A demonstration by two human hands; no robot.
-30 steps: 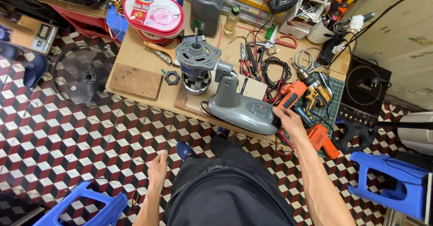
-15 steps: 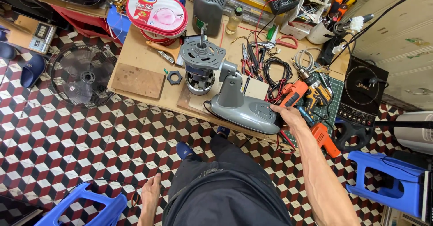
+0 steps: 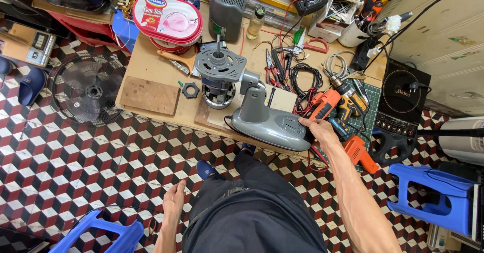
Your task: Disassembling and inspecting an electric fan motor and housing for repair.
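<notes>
My right hand (image 3: 316, 128) lies open on the right end of the grey fan base (image 3: 275, 124) at the bench (image 3: 151, 74) edge, best steadied there, left hand (image 3: 174, 202) empty, low.

My right hand (image 3: 316, 128) rests at the near edge of a crowded workbench (image 3: 151, 71), hemmed in by the grey fan base (image 3: 275, 124) on one side and an orange meter (image 3: 325, 104), a cordless drill (image 3: 348, 99) and tangled black cables (image 3: 302, 76) on the other. The fan motor (image 3: 219, 74) stands upright in mid-bench, blocking any straight reach to the pink-lidded tub (image 3: 169, 18) behind. Open bench shows only around the wooden block (image 3: 150, 95) and black plastic nut (image 3: 190, 89). My left hand (image 3: 175, 202) hangs over open tiled floor, a blue stool (image 3: 101, 235) just below it and the fan grille (image 3: 85, 89) well apart.
</notes>
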